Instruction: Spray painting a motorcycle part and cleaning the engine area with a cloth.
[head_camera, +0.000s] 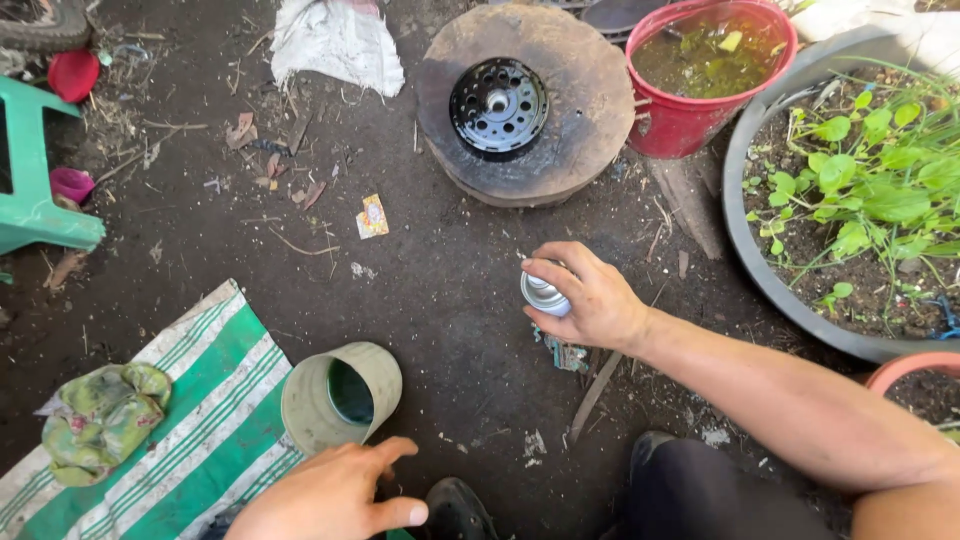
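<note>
Spraying not yet visibly begun: right hand (592, 298) grips a small silver spray can (543, 294), perforated black metal part (498, 104) beyond it on a round block (580, 110), left hand (335, 495) open, empty.

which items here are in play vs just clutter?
In play: right hand gripping spray can; black perforated disc on round wooden block; left hand beside tipped cup.
Lying about: red bucket, plant tub, striped mat, crumpled rag, green stool.
</note>
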